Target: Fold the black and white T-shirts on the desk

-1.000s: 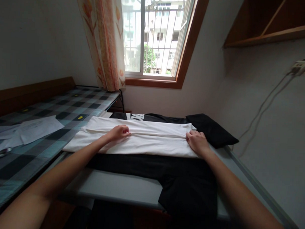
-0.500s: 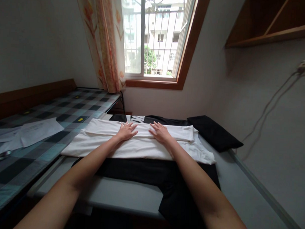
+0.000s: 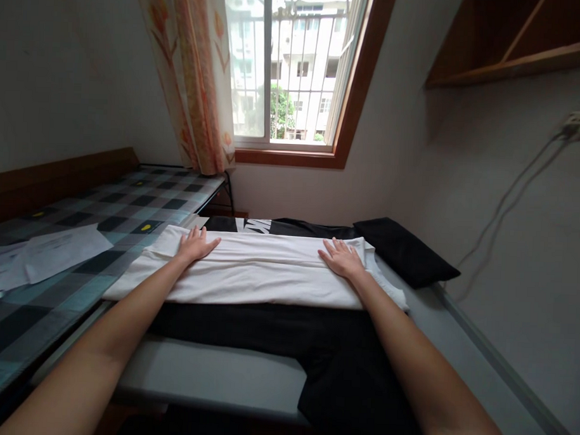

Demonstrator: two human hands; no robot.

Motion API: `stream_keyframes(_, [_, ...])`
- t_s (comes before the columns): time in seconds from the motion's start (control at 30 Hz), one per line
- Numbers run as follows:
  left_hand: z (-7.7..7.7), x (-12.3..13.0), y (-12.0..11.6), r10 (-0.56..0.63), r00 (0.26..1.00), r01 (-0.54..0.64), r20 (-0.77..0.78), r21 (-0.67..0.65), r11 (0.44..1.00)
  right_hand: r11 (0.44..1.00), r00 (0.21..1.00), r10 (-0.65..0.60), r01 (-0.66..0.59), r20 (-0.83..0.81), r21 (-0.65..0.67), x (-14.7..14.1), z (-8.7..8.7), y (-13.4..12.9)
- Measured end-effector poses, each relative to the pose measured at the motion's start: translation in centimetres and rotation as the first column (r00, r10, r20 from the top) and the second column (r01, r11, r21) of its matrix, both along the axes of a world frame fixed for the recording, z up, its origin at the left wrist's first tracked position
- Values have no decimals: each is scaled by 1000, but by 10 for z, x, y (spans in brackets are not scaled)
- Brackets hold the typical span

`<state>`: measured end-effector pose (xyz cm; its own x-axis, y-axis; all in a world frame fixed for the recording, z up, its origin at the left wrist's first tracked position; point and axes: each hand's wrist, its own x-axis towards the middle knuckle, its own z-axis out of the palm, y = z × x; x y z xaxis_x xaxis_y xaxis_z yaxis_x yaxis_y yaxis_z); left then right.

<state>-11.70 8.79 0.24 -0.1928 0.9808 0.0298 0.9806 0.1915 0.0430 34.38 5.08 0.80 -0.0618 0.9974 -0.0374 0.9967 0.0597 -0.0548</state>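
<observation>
A white garment (image 3: 263, 283) lies spread crosswise, its far part folded over in a long strip. My left hand (image 3: 197, 246) rests flat on the left part of that strip, fingers spread. Toward the strip's right end, my right hand (image 3: 342, 257) lies palm down with its fingers apart. Neither hand grips the cloth. Under the white garment is a black garment (image 3: 248, 327), which hangs over the near edge at the right. More black cloth with white print (image 3: 258, 226) shows beyond the far edge.
Grey-white table (image 3: 208, 373) beneath the clothes. A black folded item (image 3: 405, 252) lies at its right back. On the left, a checkered mattress (image 3: 91, 201) holds papers (image 3: 60, 254). A window (image 3: 299, 72) and curtain (image 3: 195, 74) are behind; a wooden shelf (image 3: 552, 65) hangs upper right.
My hands have moved apart along the folded strip, the left one leftward and the right one rightward. The strip looks smoother between them. The view has shifted slightly.
</observation>
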Motion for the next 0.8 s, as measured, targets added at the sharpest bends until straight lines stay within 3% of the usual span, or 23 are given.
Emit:
stream_keyframes(0.13, [2,4,-5,14,1000,-15,22,40,999,998,997,-68,68,25,15,20,0,-8])
stream_keyframes(0.3, [-1,6,-16,-92,996,85,1,361,929,990,993,-119,118,0,72,18,-4,-11])
stream_keyframes(0.4, [-2,4,-19,-162,987,155,-2,303,940,976,979,-201,202,-21,79,19,-6,-12])
stream_keyframes(0.47, [-1,2,-19,-156,988,151,2,236,960,966,969,-247,248,-19,71,20,-6,-12])
stream_keyframes(0.6, [1,3,-19,-129,991,121,20,241,963,942,947,-321,318,12,107,16,-1,-14])
stream_keyframes(0.67, [2,4,-20,-117,992,103,40,250,963,938,951,-309,300,25,170,7,2,-18])
stream_keyframes(0.8, [2,4,-20,-121,991,102,56,264,959,963,990,-138,130,14,237,-18,3,-27])
